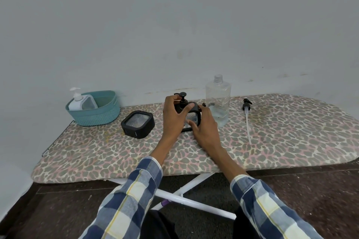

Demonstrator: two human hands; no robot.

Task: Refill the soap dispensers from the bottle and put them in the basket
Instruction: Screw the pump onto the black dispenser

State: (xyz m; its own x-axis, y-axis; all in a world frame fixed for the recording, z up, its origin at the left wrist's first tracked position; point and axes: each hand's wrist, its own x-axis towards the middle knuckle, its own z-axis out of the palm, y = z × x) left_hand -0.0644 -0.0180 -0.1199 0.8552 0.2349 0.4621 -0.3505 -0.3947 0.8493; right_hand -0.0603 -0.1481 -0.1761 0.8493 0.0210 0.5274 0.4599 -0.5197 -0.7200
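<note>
A black-framed soap dispenser [191,117] with a black pump top stands mid-board. My left hand [173,116] grips its left side and top, thumb across the frame. My right hand [205,126] holds its right side and front. Behind it to the right stands a clear uncapped bottle [218,99] with a little liquid at the bottom. The bottle's black pump with its long tube [247,116] lies on the board to the right. A teal basket [95,110] at the far left holds a white dispenser [81,101]. A black square piece with a clear window [138,124] lies between basket and hands.
Everything sits on a leopard-print ironing board [272,141] against a pale wall. The board's white legs [186,198] cross below over a dark floor. My checked sleeves fill the lower part of the view.
</note>
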